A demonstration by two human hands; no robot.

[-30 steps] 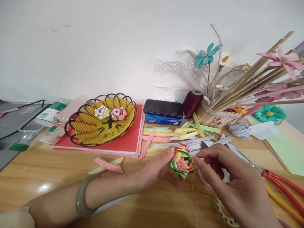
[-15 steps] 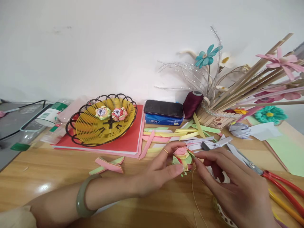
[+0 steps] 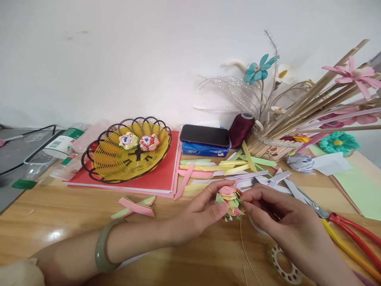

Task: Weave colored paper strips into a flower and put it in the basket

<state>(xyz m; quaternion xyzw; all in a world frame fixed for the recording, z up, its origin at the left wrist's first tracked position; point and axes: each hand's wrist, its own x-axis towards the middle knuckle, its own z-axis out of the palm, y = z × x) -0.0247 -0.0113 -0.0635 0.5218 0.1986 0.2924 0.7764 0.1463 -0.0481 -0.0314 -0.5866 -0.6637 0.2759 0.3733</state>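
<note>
A folded paper flower point(image 3: 230, 200) in pink, yellow and green is held just above the wooden table point(image 3: 74, 222). My left hand point(image 3: 196, 212) grips it from the left, thumb below and fingers curled over the top. From the right, my right hand point(image 3: 276, 216) pinches the flower's edge with thumb and forefinger. A thin pale stick point(image 3: 245, 248) runs down from under the flower toward the near edge. A green bangle point(image 3: 102, 246) sits on my left wrist.
A yellow wire basket point(image 3: 98, 165) holding two paper flowers rests on red card point(image 3: 160, 176). Loose paper strips point(image 3: 220, 169), a phone on a tissue pack point(image 3: 204, 136), a maroon thread spool point(image 3: 240, 129), a stick vase point(image 3: 269, 149), red-handled scissors point(image 3: 342, 222) and a tape roll point(image 3: 282, 268) lie around.
My left hand has turned the flower, from its open face toward me to its side. My right fingers closed in on its right edge.
</note>
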